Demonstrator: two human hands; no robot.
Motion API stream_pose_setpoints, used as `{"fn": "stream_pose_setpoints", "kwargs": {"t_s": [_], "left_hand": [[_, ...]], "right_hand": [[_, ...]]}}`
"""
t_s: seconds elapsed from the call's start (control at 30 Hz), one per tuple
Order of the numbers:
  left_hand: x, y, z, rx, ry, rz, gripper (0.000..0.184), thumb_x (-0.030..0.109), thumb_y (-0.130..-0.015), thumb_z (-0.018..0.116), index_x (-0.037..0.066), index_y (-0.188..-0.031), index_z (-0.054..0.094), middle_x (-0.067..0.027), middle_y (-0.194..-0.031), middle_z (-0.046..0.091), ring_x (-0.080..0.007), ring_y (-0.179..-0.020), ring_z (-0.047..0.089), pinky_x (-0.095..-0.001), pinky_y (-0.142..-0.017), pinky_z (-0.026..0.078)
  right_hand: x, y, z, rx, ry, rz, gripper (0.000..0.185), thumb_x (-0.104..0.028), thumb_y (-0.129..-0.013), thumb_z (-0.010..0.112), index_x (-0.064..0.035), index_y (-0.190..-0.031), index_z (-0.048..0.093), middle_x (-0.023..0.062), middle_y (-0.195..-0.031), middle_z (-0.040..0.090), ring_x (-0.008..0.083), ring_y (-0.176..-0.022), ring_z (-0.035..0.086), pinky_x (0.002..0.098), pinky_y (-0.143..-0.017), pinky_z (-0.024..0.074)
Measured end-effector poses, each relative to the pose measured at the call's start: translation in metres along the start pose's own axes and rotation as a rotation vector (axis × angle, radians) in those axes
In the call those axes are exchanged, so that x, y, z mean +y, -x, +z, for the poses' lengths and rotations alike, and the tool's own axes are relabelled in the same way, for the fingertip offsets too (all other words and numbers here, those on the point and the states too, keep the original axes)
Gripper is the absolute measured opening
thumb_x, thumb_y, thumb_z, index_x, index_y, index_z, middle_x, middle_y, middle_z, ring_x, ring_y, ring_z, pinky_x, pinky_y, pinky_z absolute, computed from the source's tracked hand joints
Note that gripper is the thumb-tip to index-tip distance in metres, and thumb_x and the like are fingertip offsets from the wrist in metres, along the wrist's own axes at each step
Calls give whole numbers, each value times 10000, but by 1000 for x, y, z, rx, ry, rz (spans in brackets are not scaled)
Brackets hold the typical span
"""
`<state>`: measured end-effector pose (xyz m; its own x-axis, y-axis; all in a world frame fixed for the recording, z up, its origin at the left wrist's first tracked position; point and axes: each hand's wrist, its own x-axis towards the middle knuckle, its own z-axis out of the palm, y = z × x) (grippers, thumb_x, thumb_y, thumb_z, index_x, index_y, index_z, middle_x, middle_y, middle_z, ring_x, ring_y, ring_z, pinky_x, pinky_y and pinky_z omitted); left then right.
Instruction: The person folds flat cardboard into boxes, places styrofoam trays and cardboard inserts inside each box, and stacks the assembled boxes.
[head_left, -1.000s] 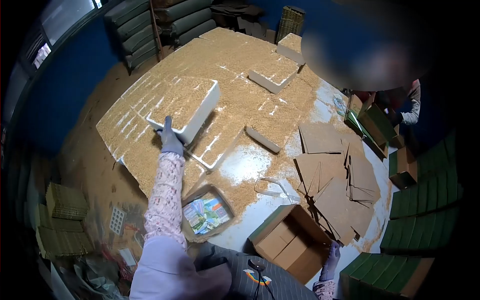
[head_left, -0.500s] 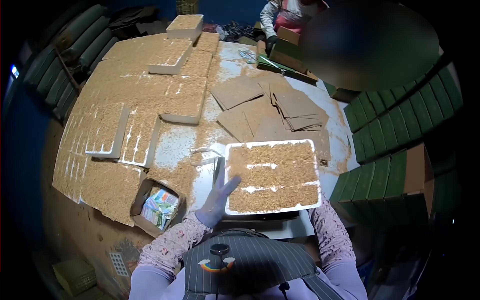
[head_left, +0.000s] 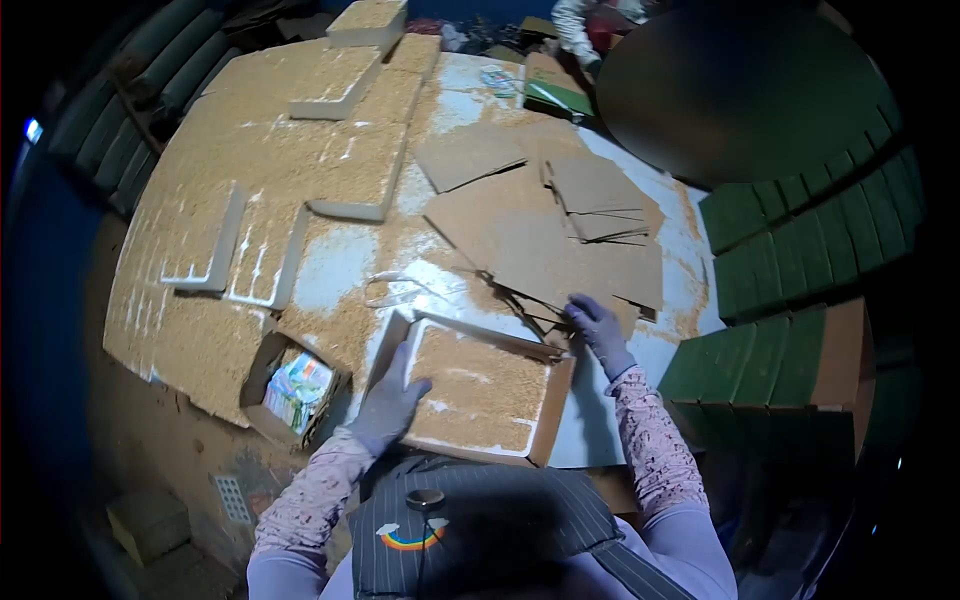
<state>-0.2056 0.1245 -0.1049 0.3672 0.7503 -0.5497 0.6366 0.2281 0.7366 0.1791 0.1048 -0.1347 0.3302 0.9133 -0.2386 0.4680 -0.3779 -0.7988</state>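
Observation:
A white-rimmed tray [head_left: 480, 378] filled with tan, grain-like bits lies inside an open cardboard box [head_left: 556, 408] in front of me. My left hand [head_left: 390, 410], in a pale glove, is closed at the box's left wall, its thumb over the tray's edge. Past the box's far right corner, my gloved right hand [head_left: 600, 335] has its bent fingers on the near edge of a flat cardboard sheet [head_left: 580, 275]. More flat sheets [head_left: 605, 190] overlap behind it.
Several filled trays [head_left: 360, 165] cover the table's left side. A small carton [head_left: 262, 378] of colourful packets stands left of the box. Green boxes [head_left: 790, 245] line the right. Across the table, another person's sleeve [head_left: 575, 28] shows beside a green-edged box [head_left: 555, 88].
The tray has gone from being held up by both hands to lying in the cardboard box. My right hand has left it for the cardboard sheets. The view has shifted slightly.

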Motion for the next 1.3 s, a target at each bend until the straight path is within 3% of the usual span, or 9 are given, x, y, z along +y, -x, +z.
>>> {"fn": "stream_pose_setpoints", "kwargs": {"t_s": [0.07, 0.13, 0.23, 0.33, 0.53, 0.7, 0.87, 1.13, 1.3], "left_hand": [[6, -3, 14, 123, -349, 63, 661, 261, -917, 600, 74, -1477, 302, -191, -1275, 564, -365, -1069, 599, -437, -871, 507], [10, 1, 35, 432, -701, 339, 508, 218, -923, 581, 74, -1386, 428, -165, -1160, 614, -335, -1041, 603, -442, -849, 506], [23, 35, 10, 592, -514, 625, 376, 273, -952, 543, 121, -1295, 524, -79, -1139, 608, -237, -1069, 589, -364, -802, 523], [-43, 40, -41, 772, -404, 205, 150, 198, -911, 588, 107, -1018, 638, -84, -1068, 616, -255, -1012, 588, -377, -839, 486], [-147, -2, -87, 778, -643, 64, 282, 296, -713, 718, 115, -919, 657, -115, -979, 577, -324, -1017, 534, -435, -852, 441], [-166, -19, -93, 647, -419, -3, 243, 300, -668, 736, 111, -791, 647, -114, -972, 565, -337, -1016, 512, -455, -887, 409], [-166, -9, -88, 683, -585, 138, 189, 266, -724, 721, 102, -802, 667, -126, -997, 574, -339, -1014, 519, -461, -985, 367], [-169, -11, -95, 654, -566, 112, 175, 230, -746, 699, 77, -830, 710, -121, -953, 606, -327, -977, 540, -414, -848, 436], [-121, 18, -107, 808, -545, 172, 160, 232, -782, 694, 93, -857, 721, -103, -949, 610, -310, -963, 539, -412, -894, 399]], "right_hand": [[25, -33, 6, 58, 579, -213, 833, -484, -808, 695, -54, -1447, 376, 205, -1488, 374, 350, -1367, 364, 447, -1112, 298], [34, -46, 24, 107, 896, -164, 1122, -603, -720, 718, -93, -1541, 147, 259, -1560, 184, 426, -1452, 135, 549, -1165, 61], [36, -58, 39, 24, 1027, -125, 1011, -561, -780, 682, -90, -1531, 195, 246, -1554, 219, 449, -1422, 208, 553, -1152, 146], [74, -72, 46, 44, 1168, -244, 835, -507, -853, 619, -85, -1493, 291, 230, -1509, 317, 439, -1349, 342, 528, -1105, 277], [15, -43, 2, -219, 980, -229, 634, -415, -892, 596, -111, -1416, 412, 214, -1429, 410, 392, -1235, 447, 481, -1020, 380], [37, -38, 11, -59, 1005, -32, 1104, -451, -710, 791, -196, -1549, 120, 181, -1574, 214, 494, -1396, 241, 519, -1123, 290], [82, -40, 14, 17, 924, -151, 1085, -341, -679, 830, -195, -1538, 183, 169, -1567, 232, 486, -1357, 308, 553, -1094, 320], [46, -26, -17, 82, 1274, -439, 606, -405, -880, 613, -163, -1400, 419, 119, -1388, 466, 346, -1237, 461, 481, -993, 404], [-26, -3, -56, 347, 766, -398, 209, -311, -870, 637, -118, -944, 660, 60, -942, 668, 284, -893, 641, 393, -770, 506]]}}
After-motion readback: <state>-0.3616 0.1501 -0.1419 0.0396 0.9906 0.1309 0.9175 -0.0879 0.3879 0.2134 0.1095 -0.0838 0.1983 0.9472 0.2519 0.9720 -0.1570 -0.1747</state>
